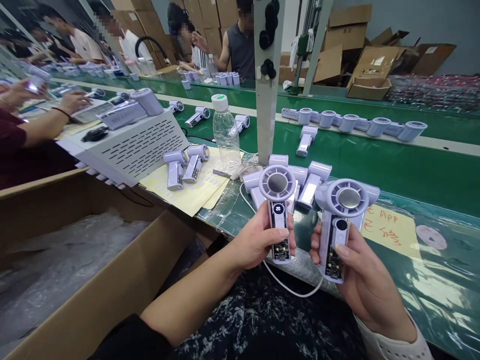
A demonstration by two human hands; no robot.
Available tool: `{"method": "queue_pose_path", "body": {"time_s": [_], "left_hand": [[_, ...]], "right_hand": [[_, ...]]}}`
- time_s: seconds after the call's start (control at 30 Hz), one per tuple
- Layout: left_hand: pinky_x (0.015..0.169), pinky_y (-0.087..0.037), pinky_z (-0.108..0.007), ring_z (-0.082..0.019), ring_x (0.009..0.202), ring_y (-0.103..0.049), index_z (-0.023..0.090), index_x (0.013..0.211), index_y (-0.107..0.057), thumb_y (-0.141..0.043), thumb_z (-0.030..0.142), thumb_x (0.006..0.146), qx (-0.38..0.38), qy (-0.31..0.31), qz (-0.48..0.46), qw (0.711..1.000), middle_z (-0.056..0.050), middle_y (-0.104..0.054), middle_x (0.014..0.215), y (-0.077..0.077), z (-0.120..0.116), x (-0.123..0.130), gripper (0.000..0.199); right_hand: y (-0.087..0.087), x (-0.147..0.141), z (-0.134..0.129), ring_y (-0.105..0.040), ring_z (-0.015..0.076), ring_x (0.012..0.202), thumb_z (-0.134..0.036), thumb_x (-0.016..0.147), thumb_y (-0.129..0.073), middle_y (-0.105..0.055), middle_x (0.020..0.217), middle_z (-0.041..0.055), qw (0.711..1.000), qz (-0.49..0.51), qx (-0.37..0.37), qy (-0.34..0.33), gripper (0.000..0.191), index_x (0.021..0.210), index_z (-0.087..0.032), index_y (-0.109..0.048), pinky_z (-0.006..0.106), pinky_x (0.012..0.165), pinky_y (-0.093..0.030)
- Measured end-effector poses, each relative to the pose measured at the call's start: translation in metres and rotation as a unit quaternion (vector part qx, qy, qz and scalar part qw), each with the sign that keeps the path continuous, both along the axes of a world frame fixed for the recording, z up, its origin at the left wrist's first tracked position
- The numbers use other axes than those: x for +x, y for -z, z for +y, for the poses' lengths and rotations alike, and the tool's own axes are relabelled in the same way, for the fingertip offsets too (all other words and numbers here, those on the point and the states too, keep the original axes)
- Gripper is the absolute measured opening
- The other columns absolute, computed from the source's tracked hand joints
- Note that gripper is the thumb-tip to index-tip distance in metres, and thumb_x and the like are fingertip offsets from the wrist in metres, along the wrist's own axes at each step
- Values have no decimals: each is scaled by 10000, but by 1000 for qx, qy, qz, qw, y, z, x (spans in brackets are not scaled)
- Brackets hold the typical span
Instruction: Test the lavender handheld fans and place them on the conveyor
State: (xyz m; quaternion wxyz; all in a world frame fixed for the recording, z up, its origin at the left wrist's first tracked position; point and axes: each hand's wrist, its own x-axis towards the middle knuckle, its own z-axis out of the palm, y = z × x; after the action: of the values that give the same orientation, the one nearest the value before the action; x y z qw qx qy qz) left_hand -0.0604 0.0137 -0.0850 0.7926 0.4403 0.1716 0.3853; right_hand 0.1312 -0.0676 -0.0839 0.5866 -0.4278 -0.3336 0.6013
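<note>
My left hand [258,237] is closed round the handle of a lilac handheld fan [278,217], its thumb lying on the front below a small round display lit with "20". A second lilac handheld fan [335,250] is gripped in my right hand [363,270], thumb on its front; its round display is dark. Both fans stand upright, side by side and apart, with circuit boards showing in their handles. Just behind them several more lilac fans [315,184] lie on the bench, partly hidden. A white cable [288,291] loops beneath my hands.
A clear plastic bottle [227,132] stands beside a metal post [266,85]. Left of it are two fans on yellow paper [202,195] and a vented grey box [138,145]. A row of fans [348,122] lines the green belt [375,160]. An open carton [112,280] sits at lower left; co-workers sit beyond.
</note>
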Motion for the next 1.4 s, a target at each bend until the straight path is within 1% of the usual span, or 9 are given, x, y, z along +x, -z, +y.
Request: {"method": "queue_pose_path", "body": {"time_s": [0.27, 0.47, 0.6, 0.7, 0.9, 1.03, 1.17, 1.3, 1.4], "left_hand": [[673, -566, -305, -137, 694, -662, 206, 1120, -496, -842, 302, 792, -1, -6, -1, 1000, 13, -626, 909, 3, 1, -2, 486], [583, -582, -278, -116, 625, -635, 217, 1144, -479, -798, 404, 828, -53, -60, -28, 996, 37, -600, 863, 14, 8, 4, 487], [595, -606, -305, -120, 621, -649, 216, 1126, -487, -778, 432, 859, -13, -22, -23, 999, 29, -603, 893, 17, 5, 4, 450], [582, -587, -287, -120, 610, -650, 214, 1088, -484, -767, 455, 880, 18, -16, 5, 1000, 24, -604, 887, 16, 3, 4, 426], [644, -587, -291, -123, 667, -673, 218, 1117, -477, -753, 463, 902, 26, -13, 26, 999, 16, -597, 952, 11, 1, 6, 427], [639, -568, -282, -115, 672, -658, 220, 1121, -478, -748, 459, 908, 35, -11, 26, 999, 14, -593, 955, 10, -1, 5, 419], [667, -551, -301, -147, 723, -672, 236, 1154, -472, -756, 442, 904, 23, -4, 29, 999, 9, -622, 922, 10, -3, 5, 430], [710, -556, -337, -171, 736, -689, 210, 1102, -503, -750, 448, 904, 30, -7, 47, 998, -20, -653, 929, 8, -3, 8, 397], [728, -580, -363, -204, 763, -735, 200, 1128, -483, -801, 454, 864, 35, -31, 88, 995, -70, -693, 1039, 4, -3, 9, 485]], "right_hand": [[-2, -7, 1, -626, 158, 646, -426, 888, -742, -697, 867, 60, 998, 26, -28, 48, 254, 1049, -230, -723, 253, 579, -554], [8, -2, 0, -644, 170, 660, -428, 952, -689, -694, 892, 53, 1000, 19, -4, 5, 236, 1102, -246, -686, 294, 612, -564], [8, 0, -1, -633, 178, 668, -414, 954, -698, -694, 901, 48, 1000, -10, 10, 8, 229, 1123, -261, -675, 310, 620, -561], [5, -3, 2, -633, 188, 664, -431, 944, -700, -691, 893, 49, 1000, -11, 9, 17, 245, 1114, -257, -668, 327, 618, -558], [-1, -12, 4, -602, 177, 644, -431, 903, -746, -676, 827, 34, 1000, -13, 11, 13, 249, 1061, -244, -702, 319, 594, -533], [0, -11, 2, -637, 200, 763, -385, 911, -748, -680, 966, 43, 999, -10, 27, 13, 284, 1165, -273, -691, 326, 632, -561], [1, -9, 1, -672, 241, 851, -398, 916, -732, -699, 1103, 61, 999, -2, 36, 5, 299, 1190, -297, -666, 393, 711, -598], [3, -9, 1, -659, 219, 788, -397, 920, -738, -699, 961, 46, 999, -14, 41, 30, 227, 1108, -277, -699, 363, 691, -592], [3, -9, 1, -645, 176, 681, -429, 946, -704, -713, 910, 47, 998, 42, 34, 43, 217, 1080, -259, -714, 300, 602, -567]]}}
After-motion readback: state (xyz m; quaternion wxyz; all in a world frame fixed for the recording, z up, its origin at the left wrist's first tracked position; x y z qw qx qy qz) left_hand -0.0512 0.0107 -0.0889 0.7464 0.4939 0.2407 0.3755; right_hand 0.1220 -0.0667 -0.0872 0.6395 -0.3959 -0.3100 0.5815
